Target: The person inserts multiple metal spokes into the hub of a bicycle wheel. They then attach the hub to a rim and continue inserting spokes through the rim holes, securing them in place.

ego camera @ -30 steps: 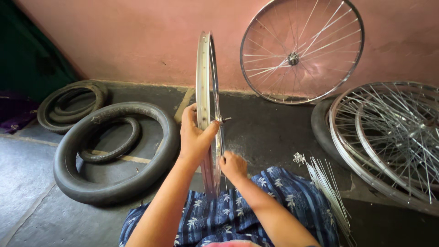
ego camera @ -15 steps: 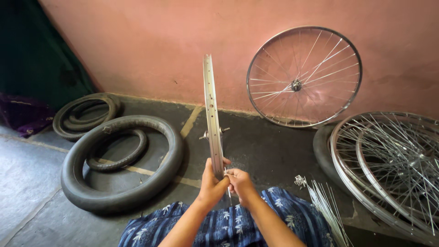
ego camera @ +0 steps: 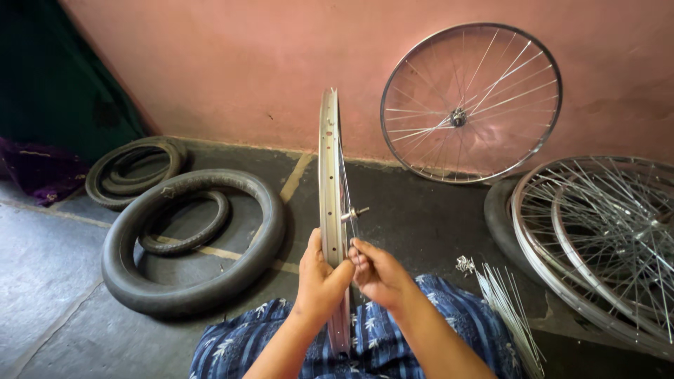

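Lowered since a moment ago, the person's left hand is now gripping the upright silver bicycle rim near its bottom rather than halfway up. Lying flat at far left are the worn black rubber tyres, a large one ringing a smaller, with more behind. At centre, the rim is standing edge-on over the blue patterned cloth on the person's lap, its thin steel spokes and hub axle showing on its right side. The left hand is clenching the rim, thumb raised. Touching it, the right hand is pinching what looks like a spoke between curled fingertips. Doing this well probably means bracing the rim steady and feeding each spoke straight. Loose silver spokes are fanning out on the grey floor to the right. A finished spoked wheel is leaning against the pink wall; stacked spoked wheels are lying at far right.
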